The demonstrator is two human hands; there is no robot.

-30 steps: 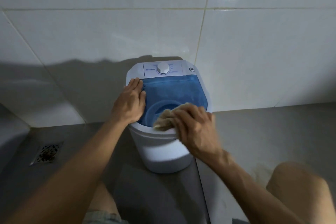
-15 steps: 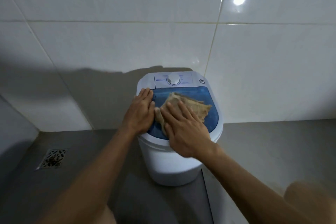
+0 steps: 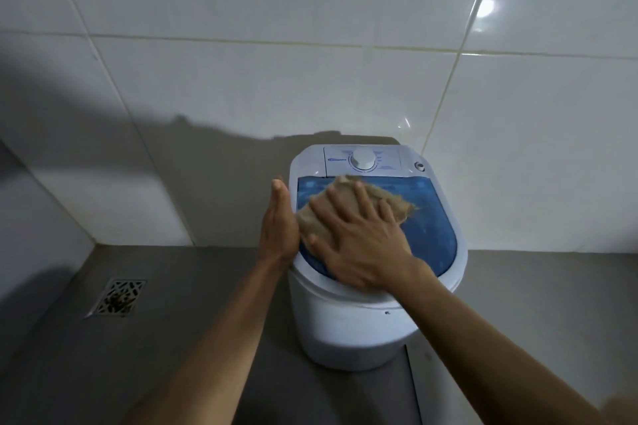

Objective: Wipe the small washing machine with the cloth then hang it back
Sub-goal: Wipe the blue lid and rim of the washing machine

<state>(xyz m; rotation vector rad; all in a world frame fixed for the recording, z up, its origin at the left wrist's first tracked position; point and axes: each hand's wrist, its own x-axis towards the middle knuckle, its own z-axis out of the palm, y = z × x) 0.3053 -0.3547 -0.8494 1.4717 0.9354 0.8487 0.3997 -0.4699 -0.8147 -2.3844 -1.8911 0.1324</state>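
A small white washing machine stands on the grey floor against the tiled wall. Its blue see-through lid is closed, with a white dial on the panel behind it. A tan cloth lies spread on the lid. My right hand presses flat on the cloth with straight, spread fingers. My left hand stands edge-on with straight fingers against the machine's left rim, beside the cloth.
A metal floor drain is set in the grey floor at the left. White wall tiles rise right behind the machine, and a wall corner closes in at the far left.
The lid went from open to closed. My right hand spread the cloth flat and pushed it toward the back left of the lid. My left hand turned from flat on the rim to edge-on.
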